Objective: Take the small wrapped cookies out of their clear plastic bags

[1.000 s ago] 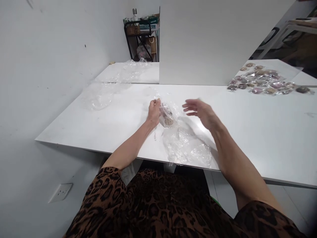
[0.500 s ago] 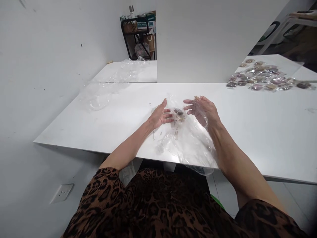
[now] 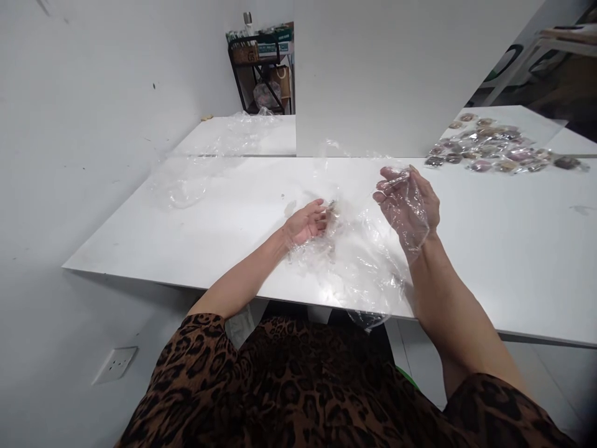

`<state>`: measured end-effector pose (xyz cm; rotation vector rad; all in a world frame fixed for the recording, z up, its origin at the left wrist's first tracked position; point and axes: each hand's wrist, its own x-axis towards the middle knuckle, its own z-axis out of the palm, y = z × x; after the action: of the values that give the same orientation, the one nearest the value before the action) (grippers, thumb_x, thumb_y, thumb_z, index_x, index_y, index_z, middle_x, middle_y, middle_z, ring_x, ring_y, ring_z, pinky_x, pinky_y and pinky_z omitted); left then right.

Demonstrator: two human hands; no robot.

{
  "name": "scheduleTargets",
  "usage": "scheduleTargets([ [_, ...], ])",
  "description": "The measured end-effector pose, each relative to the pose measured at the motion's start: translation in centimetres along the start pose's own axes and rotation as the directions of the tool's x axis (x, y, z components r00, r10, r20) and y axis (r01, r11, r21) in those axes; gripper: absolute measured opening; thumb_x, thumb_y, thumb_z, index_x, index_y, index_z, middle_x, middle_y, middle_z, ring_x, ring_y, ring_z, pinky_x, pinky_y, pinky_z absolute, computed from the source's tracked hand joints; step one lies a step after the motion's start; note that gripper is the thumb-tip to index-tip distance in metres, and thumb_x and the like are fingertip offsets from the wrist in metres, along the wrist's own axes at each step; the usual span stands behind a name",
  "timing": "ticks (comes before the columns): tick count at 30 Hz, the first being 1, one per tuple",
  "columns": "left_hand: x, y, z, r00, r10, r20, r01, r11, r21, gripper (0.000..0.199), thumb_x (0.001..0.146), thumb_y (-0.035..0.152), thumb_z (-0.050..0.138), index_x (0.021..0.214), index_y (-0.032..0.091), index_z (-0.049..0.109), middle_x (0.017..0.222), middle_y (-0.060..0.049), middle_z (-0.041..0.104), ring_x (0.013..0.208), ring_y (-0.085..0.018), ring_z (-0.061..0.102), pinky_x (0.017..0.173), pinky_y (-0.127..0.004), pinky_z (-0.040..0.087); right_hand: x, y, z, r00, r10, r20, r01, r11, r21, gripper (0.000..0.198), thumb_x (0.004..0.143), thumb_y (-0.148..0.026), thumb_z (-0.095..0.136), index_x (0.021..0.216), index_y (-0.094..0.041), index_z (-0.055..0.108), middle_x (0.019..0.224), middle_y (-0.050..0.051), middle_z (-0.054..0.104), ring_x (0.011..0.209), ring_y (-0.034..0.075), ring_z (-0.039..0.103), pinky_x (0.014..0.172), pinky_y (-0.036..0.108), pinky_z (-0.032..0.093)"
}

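a piece of clear film (image 3: 411, 214) hangs from the right hand (image 3: 405, 202), raised over the tabletop (image 3: 485, 249); that hand is half curled, its thumb and fingers gripping the film's upper part, the palm showing blurrily through it. well apart to its left, a small dark item (image 3: 332, 205) sits at the fingertips of the left hand (image 3: 308, 222), mostly hidden by plastic and glare, so its shape is hard to make out. the left hand's fingers are loosely bent; whether they grip anything, i cannot tell. crumpled clear plastic (image 3: 368, 261) spreads between the forearms and over the front edge, its outline lost against the white. more see-through plastic (image 3: 184, 190) lies to the left. wrapped pieces (image 3: 504, 152) cluster at the far right, too small to identify. a white panel (image 3: 373, 74) cuts off the black rack (image 3: 256, 59) behind.
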<state>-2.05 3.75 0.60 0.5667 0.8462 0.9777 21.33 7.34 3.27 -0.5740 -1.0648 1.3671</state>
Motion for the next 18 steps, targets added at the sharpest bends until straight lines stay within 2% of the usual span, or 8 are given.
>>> scheduleTargets([
  [2,0.2,0.1,-0.1,0.999,-0.035,0.040,0.036,0.999,-0.028,0.047,0.091,0.042,0.073,0.127,0.019,0.056,0.079,-0.002,0.066,0.059,-0.015,0.063,0.070,-0.034,0.054,0.3,0.2,-0.3,0.999,-0.031,0.031,0.030,0.999,0.033,0.019,0.092,-0.049,0.070,0.089,-0.031,0.066,0.111,0.001,0.076,0.100,0.024,0.072,0.085,0.045,0.061],
  [4,0.3,-0.1,-0.2,0.992,-0.061,0.106,0.063,0.998,-0.020,0.056,0.089,0.056,0.073,0.126,0.018,0.057,0.081,-0.004,0.067,0.064,-0.016,0.066,0.073,-0.037,0.057,0.6,0.4,-0.2,0.996,-0.053,0.072,0.047,0.996,0.078,0.019,0.090,-0.049,0.072,0.087,-0.031,0.067,0.108,0.000,0.076,0.096,0.023,0.073,0.080,0.043,0.062],
  [7,0.4,-0.4,-0.3,0.974,-0.079,0.213,0.076,0.997,0.020,0.065,0.085,0.064,0.075,0.128,0.018,0.059,0.097,-0.009,0.072,0.081,-0.023,0.073,0.087,-0.046,0.059,0.8,0.5,1.0,0.992,-0.039,0.122,0.021,0.990,0.143,0.016,0.086,-0.045,0.077,0.084,-0.032,0.068,0.103,-0.001,0.076,0.085,0.018,0.072,0.072,0.037,0.062],
  [10,0.7,-0.8,-0.5,0.965,-0.102,0.240,0.103,0.995,0.012,0.064,0.083,0.062,0.078,0.126,0.018,0.062,0.111,-0.013,0.073,0.094,-0.029,0.075,0.094,-0.054,0.058,0.9,0.1,3.1,0.982,-0.021,0.190,0.001,0.995,0.103,0.018,0.087,-0.046,0.076,0.081,-0.031,0.068,0.099,0.001,0.075,0.088,0.020,0.072,0.073,0.038,0.062],
  [13,1.1,-1.1,-0.8,0.966,-0.115,0.232,0.131,0.990,-0.056,0.056,0.083,0.056,0.081,0.119,0.016,0.065,0.111,-0.012,0.073,0.095,-0.029,0.074,0.097,-0.056,0.057,0.8,-0.8,5.2,0.972,-0.021,0.235,0.007,0.998,0.057,0.022,0.088,-0.050,0.075,0.081,-0.031,0.068,0.093,0.002,0.074,0.092,0.023,0.072,0.075,0.041,0.061],
  [16,1.3,-1.4,-1.1,0.972,-0.059,0.227,0.083,0.992,-0.098,0.038,0.084,0.036,0.083,0.112,0.014,0.068,0.104,-0.011,0.074,0.091,-0.023,0.073,0.098,-0.050,0.057,0.7,-2.0,6.6,0.972,-0.018,0.235,0.003,0.998,0.062,0.022,0.085,-0.048,0.077,0.080,-0.029,0.067,0.091,0.002,0.073,0.087,0.021,0.070,0.077,0.040,0.059],
  [18,1.3,-1.4,-1.2,0.976,-0.020,0.217,0.037,0.997,-0.074,0.038,0.080,0.023,0.085,0.114,0.014,0.068,0.101,-0.010,0.075,0.087,-0.020,0.072,0.092,-0.043,0.058,0.8,-3.0,7.0,0.974,-0.003,0.226,-0.015,0.997,0.077,0.021,0.083,-0.044,0.079,0.079,-0.028,0.066,0.091,0.002,0.073,0.082,0.018,0.068,0.078,0.038,0.058],
])
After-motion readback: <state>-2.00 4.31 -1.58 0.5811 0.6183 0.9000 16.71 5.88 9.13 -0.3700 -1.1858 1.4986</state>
